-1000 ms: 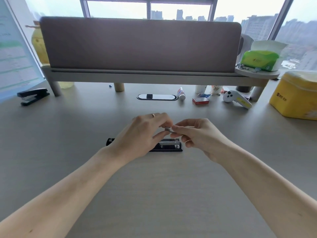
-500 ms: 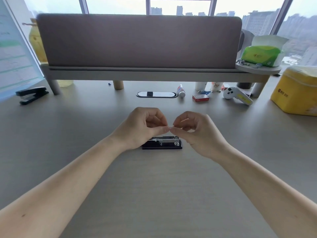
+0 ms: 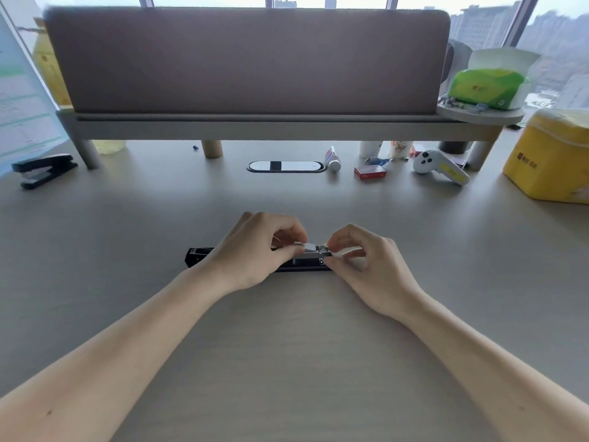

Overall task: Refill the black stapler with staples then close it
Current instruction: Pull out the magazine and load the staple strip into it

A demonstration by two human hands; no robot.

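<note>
The black stapler [image 3: 199, 257] lies flat and opened out on the desk, its silver magazine [image 3: 310, 260] facing up at the right end. My left hand [image 3: 255, 250] covers the stapler's middle and pinches a short silver strip of staples [image 3: 306, 245] just above the magazine. My right hand [image 3: 366, 266] is at the stapler's right end, thumb and forefinger closed around the front of the magazine. Whether the strip touches the channel is hidden by my fingers.
A second black stapler [image 3: 44, 170] sits far left. Under the shelf riser [image 3: 255, 127] are a cable grommet [image 3: 287, 166], a glue tube [image 3: 333, 159], a red staple box [image 3: 369, 171] and a white controller [image 3: 441, 165]. A yellow container [image 3: 551, 161] stands at right.
Both hands held the staple strip between them above the stapler; now they have dropped onto it. The left hand holds the strip at the magazine and the right hand grips the stapler's front end.
</note>
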